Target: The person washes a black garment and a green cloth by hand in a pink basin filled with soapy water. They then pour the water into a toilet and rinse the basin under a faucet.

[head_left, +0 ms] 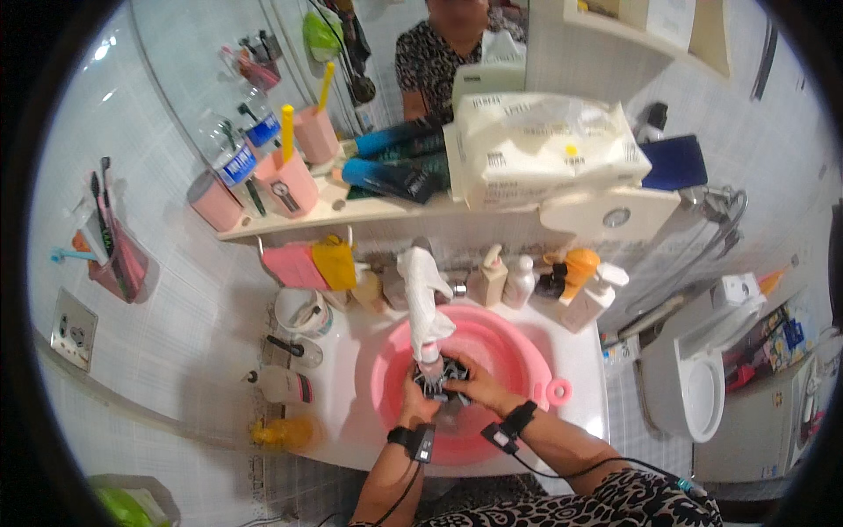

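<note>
My left hand [418,400] and my right hand [479,384] close round a small black-and-grey thing [443,379] from both sides. Its kind is hard to make out, as my fingers cover part of it. Both hands are over a pink plastic basin [516,338], which sits in the white washbasin [338,386]. Right above the held thing is the mouth of a tap wrapped in white material [425,303]. Water seems to run from it onto the thing. Black bands with small boxes circle both my wrists, and cables run from them.
Pump bottles [590,299] line the back rim on the right; a white tub [303,314], small bottles and a yellow bottle [285,433] stand on the left. The shelf [338,211] above carries pink cups, tubes and a tissue pack [549,154]. A toilet [698,378] is at right.
</note>
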Available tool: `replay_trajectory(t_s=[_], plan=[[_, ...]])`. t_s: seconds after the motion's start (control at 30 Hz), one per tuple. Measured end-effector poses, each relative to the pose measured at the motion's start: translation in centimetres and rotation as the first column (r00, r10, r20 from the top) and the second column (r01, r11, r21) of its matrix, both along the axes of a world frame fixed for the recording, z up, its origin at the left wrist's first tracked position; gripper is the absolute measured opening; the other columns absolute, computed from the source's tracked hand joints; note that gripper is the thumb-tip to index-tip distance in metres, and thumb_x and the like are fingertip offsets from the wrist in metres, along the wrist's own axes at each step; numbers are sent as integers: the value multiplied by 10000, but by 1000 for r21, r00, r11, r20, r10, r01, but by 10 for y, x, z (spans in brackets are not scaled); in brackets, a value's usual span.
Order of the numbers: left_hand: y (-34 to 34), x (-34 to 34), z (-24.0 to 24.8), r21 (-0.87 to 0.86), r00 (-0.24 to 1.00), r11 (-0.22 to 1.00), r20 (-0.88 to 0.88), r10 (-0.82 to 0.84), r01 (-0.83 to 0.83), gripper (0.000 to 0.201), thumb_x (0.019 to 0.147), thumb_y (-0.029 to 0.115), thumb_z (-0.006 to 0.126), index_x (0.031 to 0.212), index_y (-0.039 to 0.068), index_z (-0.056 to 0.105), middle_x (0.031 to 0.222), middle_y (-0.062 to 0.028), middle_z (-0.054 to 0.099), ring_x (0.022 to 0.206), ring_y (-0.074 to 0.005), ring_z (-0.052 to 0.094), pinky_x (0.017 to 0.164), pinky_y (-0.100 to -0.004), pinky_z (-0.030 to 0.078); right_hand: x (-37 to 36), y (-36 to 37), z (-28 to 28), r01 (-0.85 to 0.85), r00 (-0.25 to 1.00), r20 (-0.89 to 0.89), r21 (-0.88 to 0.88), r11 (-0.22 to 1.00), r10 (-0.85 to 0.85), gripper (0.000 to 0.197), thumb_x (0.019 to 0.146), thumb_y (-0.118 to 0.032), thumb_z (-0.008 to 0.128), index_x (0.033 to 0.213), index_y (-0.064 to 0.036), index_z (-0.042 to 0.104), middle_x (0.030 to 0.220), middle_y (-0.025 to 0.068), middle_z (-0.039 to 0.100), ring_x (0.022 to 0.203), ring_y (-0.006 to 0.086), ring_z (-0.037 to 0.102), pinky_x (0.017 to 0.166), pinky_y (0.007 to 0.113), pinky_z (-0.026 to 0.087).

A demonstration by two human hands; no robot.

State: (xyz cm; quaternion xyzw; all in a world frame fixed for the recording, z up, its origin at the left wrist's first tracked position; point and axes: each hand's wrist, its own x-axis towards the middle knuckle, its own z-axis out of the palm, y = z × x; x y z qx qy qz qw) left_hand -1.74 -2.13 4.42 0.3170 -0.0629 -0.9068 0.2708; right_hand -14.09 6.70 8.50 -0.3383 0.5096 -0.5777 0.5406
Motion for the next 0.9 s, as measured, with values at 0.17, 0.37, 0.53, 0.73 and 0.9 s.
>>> replay_trajectory(t_s=[0.17,0.37,0.53,0.73,0.9], plan=[[24,-12,11,-57,990,988,-20,-142,141,447,876,481,422,1058,99,565,989,-70,618,924,-250,592,811,-410,483,-16,-7,-2,143,795,-594,-14,990,-123,407,656,-82,652,1061,-70,613,1017,177,544,971,319,529,888,370,426],[15,-9,20,3,956,981,-227,-187,193,396,888,413,422,1067,92,568,992,-65,621,914,-230,602,783,-398,503,-9,-2,16,90,644,-748,-134,987,-161,321,692,-61,606,1013,-51,626,1067,180,515,1002,351,514,901,404,402],[10,3,-7,-23,1000,999,9,-21,22,379,881,347,444,1129,75,535,1013,-73,613,918,-250,594,768,-423,499,38,6,39,-232,541,-829,-307,923,-140,358,705,-111,617,1060,-70,610,1126,175,506,1062,341,478,933,397,351],[30,-11,2,-62,986,997,162,-35,46,317,880,268,455,1122,75,523,1013,-74,606,919,-243,595,774,-416,497,37,-17,34,-191,456,-889,-155,969,-53,271,767,-226,595,1004,-94,582,1089,173,569,970,370,534,833,448,419],[39,-19,9,-132,894,991,448,34,29,273,879,203,464,1116,76,513,1013,-75,600,920,-238,597,779,-410,496,8,-47,0,-37,477,-868,138,990,139,289,754,-250,606,982,-71,604,855,183,616,806,364,590,730,417,464]])
